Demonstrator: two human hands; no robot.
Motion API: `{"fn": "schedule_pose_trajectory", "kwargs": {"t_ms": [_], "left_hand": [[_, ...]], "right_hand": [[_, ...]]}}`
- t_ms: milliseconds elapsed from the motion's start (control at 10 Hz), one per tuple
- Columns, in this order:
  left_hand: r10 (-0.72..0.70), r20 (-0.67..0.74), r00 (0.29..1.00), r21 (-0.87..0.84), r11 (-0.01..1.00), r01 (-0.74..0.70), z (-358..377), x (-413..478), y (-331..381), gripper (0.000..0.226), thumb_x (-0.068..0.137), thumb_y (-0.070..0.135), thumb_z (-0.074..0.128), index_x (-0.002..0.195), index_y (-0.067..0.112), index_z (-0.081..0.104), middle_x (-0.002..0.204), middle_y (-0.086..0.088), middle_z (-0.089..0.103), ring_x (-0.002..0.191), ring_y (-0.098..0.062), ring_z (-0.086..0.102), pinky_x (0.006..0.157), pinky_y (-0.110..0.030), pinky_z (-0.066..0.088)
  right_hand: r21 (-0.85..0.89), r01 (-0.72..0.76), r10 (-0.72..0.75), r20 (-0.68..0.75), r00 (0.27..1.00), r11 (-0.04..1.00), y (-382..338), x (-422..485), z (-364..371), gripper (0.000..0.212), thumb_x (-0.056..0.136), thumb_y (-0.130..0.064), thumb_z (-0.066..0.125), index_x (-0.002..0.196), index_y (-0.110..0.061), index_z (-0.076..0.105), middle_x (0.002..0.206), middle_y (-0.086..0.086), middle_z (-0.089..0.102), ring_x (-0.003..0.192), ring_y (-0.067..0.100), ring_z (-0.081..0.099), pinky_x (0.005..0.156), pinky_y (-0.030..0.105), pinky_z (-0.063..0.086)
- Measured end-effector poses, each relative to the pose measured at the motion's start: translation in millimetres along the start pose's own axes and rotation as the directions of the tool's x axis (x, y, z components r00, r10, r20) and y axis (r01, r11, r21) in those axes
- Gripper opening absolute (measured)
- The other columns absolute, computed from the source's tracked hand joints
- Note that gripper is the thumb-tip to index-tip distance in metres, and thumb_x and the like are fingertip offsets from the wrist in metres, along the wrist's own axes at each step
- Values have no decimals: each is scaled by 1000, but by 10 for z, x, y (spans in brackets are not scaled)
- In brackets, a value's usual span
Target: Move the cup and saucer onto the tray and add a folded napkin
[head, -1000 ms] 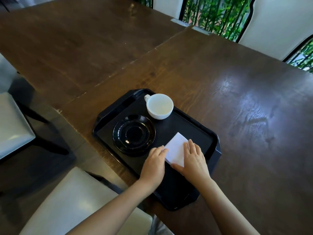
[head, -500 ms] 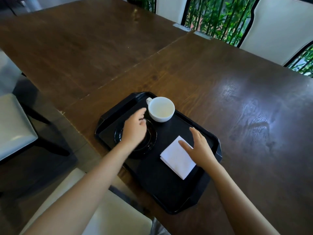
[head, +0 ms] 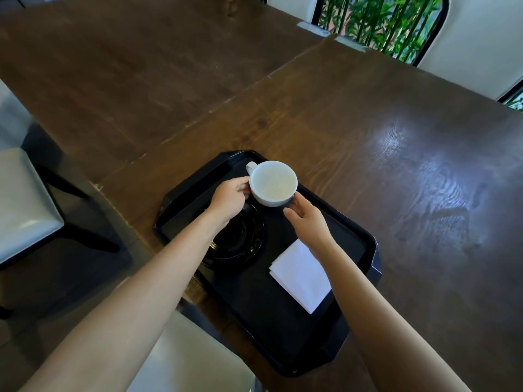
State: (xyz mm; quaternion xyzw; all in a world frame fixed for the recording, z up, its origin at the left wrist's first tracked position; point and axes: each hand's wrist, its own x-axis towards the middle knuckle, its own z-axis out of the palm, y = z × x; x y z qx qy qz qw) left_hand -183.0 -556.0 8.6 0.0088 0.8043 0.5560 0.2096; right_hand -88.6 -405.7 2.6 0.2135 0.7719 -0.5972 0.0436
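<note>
A black tray (head: 308, 343) lies at the table's near edge. On its far end is a white cup (head: 273, 183), handle pointing far left. My left hand (head: 229, 198) grips the cup's left side and my right hand (head: 307, 216) touches its right underside; whether the cup is lifted off the tray I cannot tell. A black saucer (head: 240, 244) rests on the tray just nearer than the cup, partly hidden under my left wrist. A folded white napkin (head: 301, 275) lies flat on the tray's right side, beside my right forearm.
The dark wooden table (head: 396, 165) stretches far and right; a second table top (head: 127, 66) joins it at the left. White chair seats (head: 25, 202) stand at left and below me (head: 192, 363). White chair backs and green plants line the far side.
Both hands left the napkin, which now lies flat on the tray. My left hand passed over the saucer to the cup; my right hand reached up to the cup's other side.
</note>
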Motion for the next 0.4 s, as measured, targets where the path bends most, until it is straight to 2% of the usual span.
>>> {"fn": "schedule_pose_trajectory", "kwargs": {"t_ms": [100,200,300,400], "left_hand": [[23,-7,1000,-6,1000,-23,31,-27,2,53,84,-17,37,124,11,57,93,9,62,96,-7,58,84,-20,43],[33,9,999,1,999,-33,19,-51,26,52,85,-14,36,126,12,55,104,3,62,101,-9,57,79,-16,45],[31,-9,999,37,999,-31,-25,-61,-3,51,87,-13,37,132,9,47,126,-8,58,111,-14,55,60,-9,47],[28,-31,999,111,994,-24,-134,-155,15,52,88,-9,35,136,9,41,140,-12,47,128,-22,45,71,-6,49]], "right_hand": [[-8,4,-4,-14,1000,1000,26,8,-3,48,93,-12,51,138,-27,41,113,-19,54,107,1,51,92,23,40],[-11,11,-11,-12,1000,1000,21,8,-18,49,94,-13,52,139,-26,39,125,-12,56,115,5,50,94,26,40],[-45,-21,20,-25,999,999,64,-42,-37,54,94,-18,53,144,-19,32,143,-1,46,130,16,45,97,26,39],[-153,-57,48,-62,997,986,54,-123,-105,58,95,-23,51,147,-17,25,150,5,37,135,20,40,104,34,38]]}}
